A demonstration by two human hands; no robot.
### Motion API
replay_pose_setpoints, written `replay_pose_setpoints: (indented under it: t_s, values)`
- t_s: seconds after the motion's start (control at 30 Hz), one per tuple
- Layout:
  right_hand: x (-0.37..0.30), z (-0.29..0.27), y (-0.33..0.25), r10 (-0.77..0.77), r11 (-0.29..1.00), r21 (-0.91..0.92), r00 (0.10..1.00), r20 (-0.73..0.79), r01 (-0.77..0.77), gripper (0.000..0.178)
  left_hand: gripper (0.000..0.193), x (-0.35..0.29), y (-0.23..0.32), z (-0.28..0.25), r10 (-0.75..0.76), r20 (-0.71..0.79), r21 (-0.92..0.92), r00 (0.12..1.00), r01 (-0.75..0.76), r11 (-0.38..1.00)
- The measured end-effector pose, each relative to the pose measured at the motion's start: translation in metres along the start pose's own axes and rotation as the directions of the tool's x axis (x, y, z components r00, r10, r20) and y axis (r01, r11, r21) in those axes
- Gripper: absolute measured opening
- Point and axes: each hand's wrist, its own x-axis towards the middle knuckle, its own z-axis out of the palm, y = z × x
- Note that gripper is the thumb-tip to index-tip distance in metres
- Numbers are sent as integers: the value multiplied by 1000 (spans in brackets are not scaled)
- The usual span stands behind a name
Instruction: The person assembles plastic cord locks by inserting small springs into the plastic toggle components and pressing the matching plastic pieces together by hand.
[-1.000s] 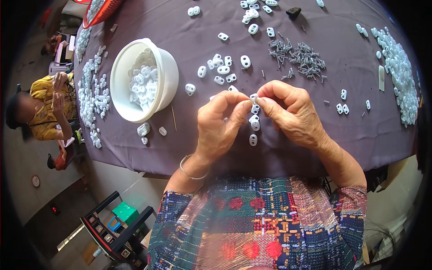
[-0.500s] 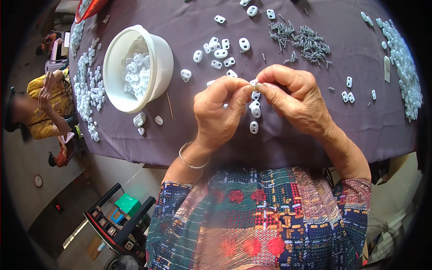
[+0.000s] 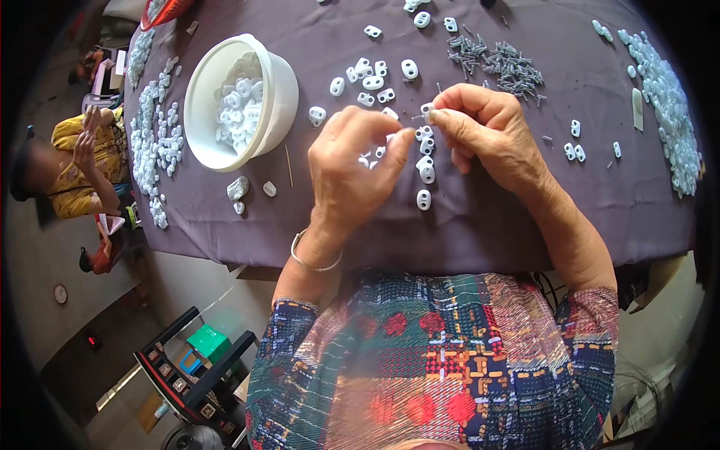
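Note:
In the thumb and fingertips of my right hand (image 3: 487,131) is a small white two-holed cord lock piece (image 3: 427,109). A thin metal spring (image 3: 418,118) shows at its left side. My left hand (image 3: 356,161) is just left of it, slightly blurred, with thumb and index finger curved and a small gap at their tips. I see nothing held there. White pieces on the cloth show through the curve of that hand. Below the held piece, several more cord lock pieces (image 3: 426,169) lie in a short column between my hands.
A white tub (image 3: 281,112) of white parts stands on the dark tablecloth (image 3: 480,232) at left. Loose springs (image 3: 514,69) are heaped at far right. Small white parts (image 3: 660,97) line the right edge, others (image 3: 154,135) the left. A person (image 3: 86,157) is beyond the left edge.
My left hand has come away from the cord lock piece and moved slightly left. My right hand has kept the piece and moved a little farther away; a spring now shows beside it.

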Motion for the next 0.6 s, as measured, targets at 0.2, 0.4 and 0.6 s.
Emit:
replay_pose_setpoints:
  t_s: [0.2,0.4,0.6]
  values:
    - [1,-2,4,-34,999,-2,999,16,34,16,23,-13,13,1,63,253,342,965,-150,928]
    - [2,1,3,-40,999,5,999,28,40,16,16,-19,13,11,206,159,234,966,-239,942]
    - [3,0,6,-51,999,1,999,5,51,15,23,-35,-6,-7,379,138,363,915,-402,841]
